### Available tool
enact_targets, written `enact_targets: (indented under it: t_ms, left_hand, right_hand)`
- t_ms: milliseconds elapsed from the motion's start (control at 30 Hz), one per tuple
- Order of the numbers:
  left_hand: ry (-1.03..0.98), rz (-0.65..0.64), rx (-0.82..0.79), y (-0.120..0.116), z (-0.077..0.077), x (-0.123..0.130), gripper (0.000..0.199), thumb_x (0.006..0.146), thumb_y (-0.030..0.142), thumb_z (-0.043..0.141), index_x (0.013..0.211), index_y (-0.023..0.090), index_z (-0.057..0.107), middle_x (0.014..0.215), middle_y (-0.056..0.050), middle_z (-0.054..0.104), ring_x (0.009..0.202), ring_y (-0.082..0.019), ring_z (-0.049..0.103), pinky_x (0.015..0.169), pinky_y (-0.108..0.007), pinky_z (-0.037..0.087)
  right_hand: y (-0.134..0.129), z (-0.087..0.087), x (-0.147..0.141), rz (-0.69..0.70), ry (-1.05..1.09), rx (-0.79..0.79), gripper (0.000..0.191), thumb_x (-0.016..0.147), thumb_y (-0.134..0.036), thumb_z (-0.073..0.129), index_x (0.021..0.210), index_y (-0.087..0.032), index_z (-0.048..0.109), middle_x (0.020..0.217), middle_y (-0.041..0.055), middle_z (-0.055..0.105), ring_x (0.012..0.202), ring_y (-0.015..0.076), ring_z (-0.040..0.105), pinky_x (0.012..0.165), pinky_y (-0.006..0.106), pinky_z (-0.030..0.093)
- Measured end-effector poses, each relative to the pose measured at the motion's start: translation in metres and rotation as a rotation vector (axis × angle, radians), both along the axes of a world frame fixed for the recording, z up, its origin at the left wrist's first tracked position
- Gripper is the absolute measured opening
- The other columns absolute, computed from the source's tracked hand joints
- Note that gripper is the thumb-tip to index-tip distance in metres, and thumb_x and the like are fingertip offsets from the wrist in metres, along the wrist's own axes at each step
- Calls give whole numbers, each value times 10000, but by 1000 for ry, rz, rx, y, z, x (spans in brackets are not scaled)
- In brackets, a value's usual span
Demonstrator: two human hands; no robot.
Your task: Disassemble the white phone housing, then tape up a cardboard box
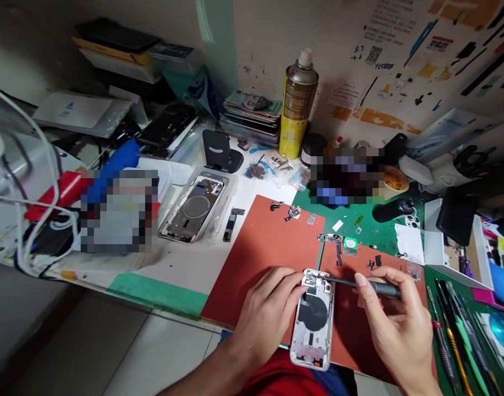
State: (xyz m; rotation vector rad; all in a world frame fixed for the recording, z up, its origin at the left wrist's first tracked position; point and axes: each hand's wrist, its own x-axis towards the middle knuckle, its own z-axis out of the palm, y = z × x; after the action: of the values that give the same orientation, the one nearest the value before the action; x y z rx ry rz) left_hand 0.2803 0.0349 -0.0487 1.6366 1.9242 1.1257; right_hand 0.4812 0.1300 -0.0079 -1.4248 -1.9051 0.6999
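An opened white phone housing (312, 335) lies at the front edge of the red-brown mat (244, 264), its inside facing up. My left hand (266, 311) grips its upper left edge, fingers wrapped over the rim. In my right hand (394, 322) is a dark screwdriver (384, 288), pinched between thumb and fingers. Its shaft points left across the top of the housing, and the exact contact of the tip is too small to tell. Behind the housing lie a small metal part with a flex cable (331, 238) and a green-and-white square piece (350, 246).
A second phone housing (192, 209) lies in a clear tray on the left, beside a circuit board (233, 224). A yellow spray can (298, 104) stands at the back. Tweezers and other tools (456, 335) lie at the right, near a white box (478, 258).
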Motion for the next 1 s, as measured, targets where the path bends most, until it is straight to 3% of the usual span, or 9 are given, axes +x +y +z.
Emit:
enact_targets:
  t_ms: [233,533,833,1000]
  left_hand:
    - [63,-19,57,0,-5,3,135,1027,193,611,1153,227,647,1048,-19,764,941,-178,715,869,-313,566]
    - [95,-49,44,1,-8,1,155,1033,179,594,1173,226,644,1076,-24,779,928,-192,709,856,-345,570]
    - [64,-45,38,-1,-8,1,194,1027,160,598,1199,228,659,1109,-28,781,961,-190,714,890,-343,570]
    - [-30,-13,-2,-1,-8,1,174,1030,181,604,1162,259,686,1077,0,772,946,-163,721,879,-304,567]
  right_hand:
    - [-2,1,-9,112,-100,225,218,963,-378,700,1054,-197,619,801,-8,700,500,70,603,466,153,498]
    - [-3,4,-11,132,-159,271,205,978,-362,687,1082,-204,609,834,-14,706,482,59,597,522,153,535]
    - [-3,8,-10,143,-146,255,205,965,-347,706,1076,-204,609,829,-16,684,522,53,606,497,135,511]
    - [-7,8,-5,83,-19,82,250,928,-377,740,1073,-213,619,789,-21,675,537,83,648,486,146,530]
